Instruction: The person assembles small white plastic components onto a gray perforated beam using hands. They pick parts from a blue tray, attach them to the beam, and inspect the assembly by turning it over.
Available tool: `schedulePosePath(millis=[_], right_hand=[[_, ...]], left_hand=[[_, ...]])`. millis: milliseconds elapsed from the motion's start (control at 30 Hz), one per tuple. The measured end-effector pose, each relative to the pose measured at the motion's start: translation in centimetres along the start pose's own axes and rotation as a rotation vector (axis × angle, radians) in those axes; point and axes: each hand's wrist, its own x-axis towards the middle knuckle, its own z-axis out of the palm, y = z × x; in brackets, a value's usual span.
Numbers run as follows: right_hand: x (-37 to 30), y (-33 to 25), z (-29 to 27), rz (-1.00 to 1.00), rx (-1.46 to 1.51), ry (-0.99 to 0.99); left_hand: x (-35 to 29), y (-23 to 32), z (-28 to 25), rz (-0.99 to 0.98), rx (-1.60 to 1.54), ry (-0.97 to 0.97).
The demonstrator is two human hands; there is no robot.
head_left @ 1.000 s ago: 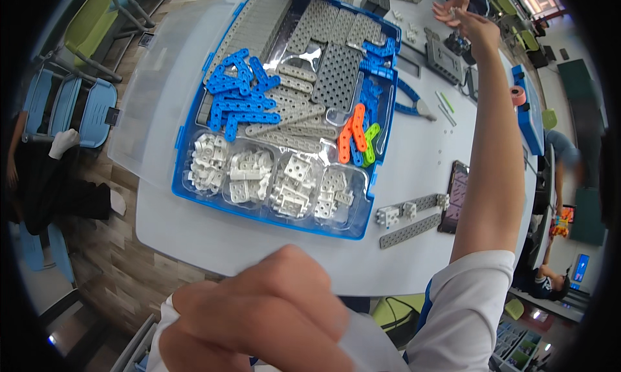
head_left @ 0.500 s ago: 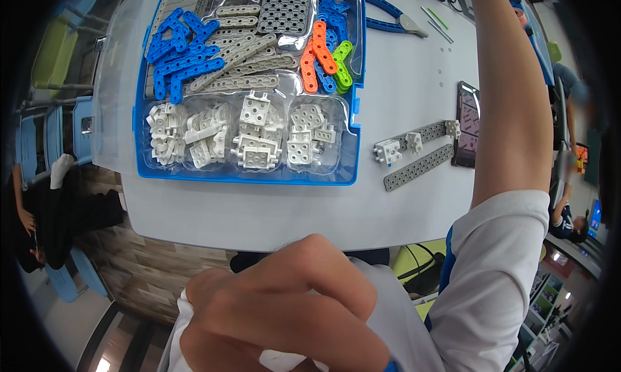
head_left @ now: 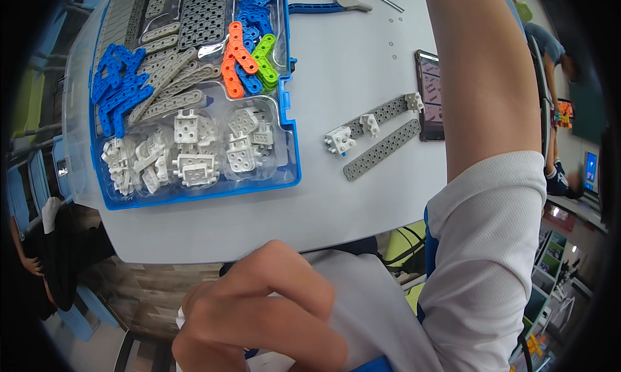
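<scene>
My left hand (head_left: 262,310) is held close to my body, below the table's near edge. Its fingers are curled in and their tips are out of sight, so what they hold, if anything, is hidden. My right arm (head_left: 488,81) stretches up past the top edge of the picture, and the hand is outside it. Left of that arm, a grey perforated beam (head_left: 390,110) with several white connector blocks (head_left: 339,141) on it lies on the table. A second grey beam (head_left: 383,150) rests beside it. Near their far ends is a phone (head_left: 429,95) with a lit screen.
A blue-rimmed parts box (head_left: 213,200) holds white connectors, grey beams and blue, orange and green angled pieces. Blue-handled pliers (head_left: 349,2) and thin rods (head_left: 387,1) lie beyond it. Another person (head_left: 61,255) sits at the left; chairs and other people are around.
The view has shifted, so the box, beams and phone appear further left. My left hand stays curled near my body, and my right arm remains stretched out. Nothing on the table has visibly moved.
</scene>
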Motion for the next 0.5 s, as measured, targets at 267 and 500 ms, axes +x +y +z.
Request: schedulePosePath(millis=[267, 500], right_hand=[[-0.8, 0.4, 0.3, -0.071, -0.121, 0.095], [0.9, 1.1, 0.3, -0.057, -0.336, 0.279]], left_hand=[[1.2, -0.6, -0.2, 0.028, 0.022, -0.038], [0.6, -1.0, 0.0, 0.051, -0.01, -0.022]])
